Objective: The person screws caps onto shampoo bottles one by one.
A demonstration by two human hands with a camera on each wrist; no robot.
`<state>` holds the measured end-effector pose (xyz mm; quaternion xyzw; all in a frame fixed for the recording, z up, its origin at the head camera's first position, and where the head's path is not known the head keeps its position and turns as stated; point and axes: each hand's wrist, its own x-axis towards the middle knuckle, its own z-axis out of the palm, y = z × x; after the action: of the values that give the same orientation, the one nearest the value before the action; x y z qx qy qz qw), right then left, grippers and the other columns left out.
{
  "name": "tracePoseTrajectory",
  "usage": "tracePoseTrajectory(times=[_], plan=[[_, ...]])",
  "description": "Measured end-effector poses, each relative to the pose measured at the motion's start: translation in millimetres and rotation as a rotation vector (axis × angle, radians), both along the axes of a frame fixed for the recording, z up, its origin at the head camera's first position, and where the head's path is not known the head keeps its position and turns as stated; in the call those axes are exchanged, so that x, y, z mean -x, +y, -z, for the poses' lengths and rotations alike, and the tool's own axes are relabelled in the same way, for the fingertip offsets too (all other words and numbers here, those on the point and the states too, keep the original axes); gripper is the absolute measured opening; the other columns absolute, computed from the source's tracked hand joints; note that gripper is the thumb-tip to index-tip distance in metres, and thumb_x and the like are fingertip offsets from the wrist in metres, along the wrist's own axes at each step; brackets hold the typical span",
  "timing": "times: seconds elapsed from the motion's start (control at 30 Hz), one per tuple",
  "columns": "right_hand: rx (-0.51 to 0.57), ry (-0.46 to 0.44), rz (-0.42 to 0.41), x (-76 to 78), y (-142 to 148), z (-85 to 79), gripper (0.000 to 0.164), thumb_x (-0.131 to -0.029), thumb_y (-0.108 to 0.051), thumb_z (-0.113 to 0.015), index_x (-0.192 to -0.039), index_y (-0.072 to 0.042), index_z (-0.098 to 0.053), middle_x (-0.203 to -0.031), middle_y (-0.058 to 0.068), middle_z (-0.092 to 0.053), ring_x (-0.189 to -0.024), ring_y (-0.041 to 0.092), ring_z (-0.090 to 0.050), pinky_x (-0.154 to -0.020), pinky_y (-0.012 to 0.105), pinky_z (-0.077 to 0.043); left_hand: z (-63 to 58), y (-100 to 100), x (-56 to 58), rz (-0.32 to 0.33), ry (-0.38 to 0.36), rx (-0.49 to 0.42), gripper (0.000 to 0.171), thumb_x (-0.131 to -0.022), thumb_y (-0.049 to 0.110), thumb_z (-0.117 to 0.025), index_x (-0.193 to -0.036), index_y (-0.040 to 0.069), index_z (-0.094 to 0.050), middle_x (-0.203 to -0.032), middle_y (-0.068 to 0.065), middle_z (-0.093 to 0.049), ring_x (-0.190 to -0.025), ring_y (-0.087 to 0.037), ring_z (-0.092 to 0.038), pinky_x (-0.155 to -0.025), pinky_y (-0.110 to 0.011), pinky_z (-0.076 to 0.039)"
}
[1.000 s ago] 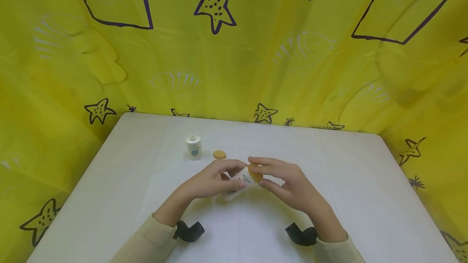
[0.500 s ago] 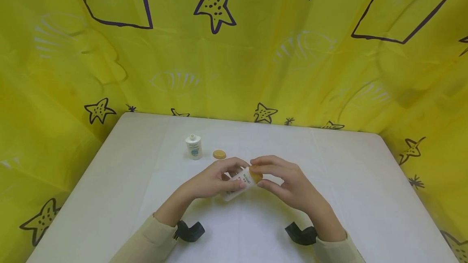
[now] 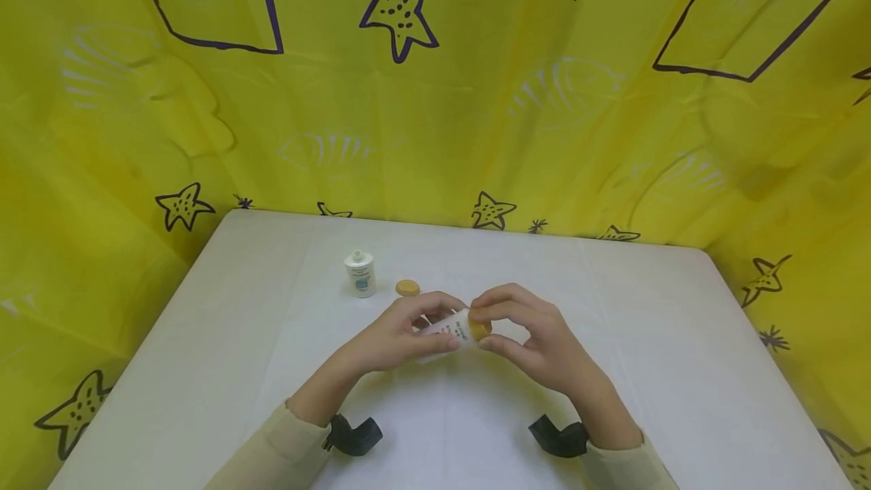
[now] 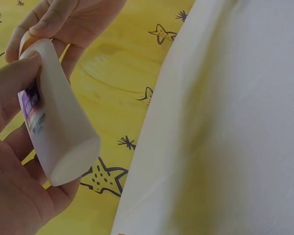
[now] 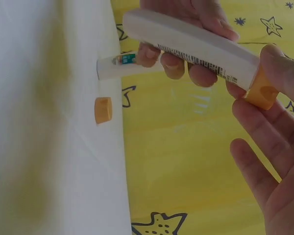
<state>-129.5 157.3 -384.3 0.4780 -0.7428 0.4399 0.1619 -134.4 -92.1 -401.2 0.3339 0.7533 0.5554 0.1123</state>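
Note:
My left hand (image 3: 401, 330) grips a white plastic bottle (image 4: 63, 112) around its body, thumb on the printed front. The bottle is held tilted above the table, its orange cap (image 5: 261, 90) pointing right. Thumb and fingers of my right hand (image 3: 534, 331) pinch that cap, which sits at the bottle's end. Beyond the hands a second white bottle (image 3: 361, 275) stands upright, its narrow neck bare. Beside it an orange cap (image 3: 407, 288) lies on the table, also visible in the right wrist view.
A white cloth covers the table (image 3: 653, 369). Yellow curtains (image 3: 435, 112) with starfish drawings hang behind and at both sides. Black straps with camera mounts (image 3: 355, 435) sit at both wrists.
The held bottle has tipped a little closer to level, and its label has turned slightly. My right fingers have shifted a little up and curl more around the cap.

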Motion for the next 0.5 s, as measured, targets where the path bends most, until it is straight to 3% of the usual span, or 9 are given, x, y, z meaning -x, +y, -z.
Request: tracePoseTrajectory(times=[0.23, 0.5], plan=[[0.030, 0.003, 0.038, 0.7, -1.9, 4.2, 0.031, -0.081, -0.010, -0.082, -0.109, -0.008, -0.069, -0.110, 0.008, -0.065, -0.099, 0.018, -0.063, -0.091, 0.019, -0.049, 1.2, 4.2, -1.8, -0.049, -0.009, -0.029, 0.034, -0.091, 0.026, -0.075, -0.124, 0.028, -0.065, -0.118, 0.014, -0.067, -0.101, -0.013, -0.063, -0.087, -0.032, -0.055], [-0.005, -0.025, 0.115, -1.7, -3.4, 2.3, 0.039, -0.075, -0.005, -0.084, -0.110, -0.013, -0.069, -0.107, 0.001, -0.065, -0.098, 0.014, -0.062, -0.093, 0.020, -0.048, 0.8, 6.4, -3.0, -0.106, 0.018, 0.009, 0.036, -0.090, 0.030, -0.075, -0.125, 0.029, -0.066, -0.118, 0.015, -0.068, -0.097, -0.012, -0.062, -0.083, -0.030, -0.054]])
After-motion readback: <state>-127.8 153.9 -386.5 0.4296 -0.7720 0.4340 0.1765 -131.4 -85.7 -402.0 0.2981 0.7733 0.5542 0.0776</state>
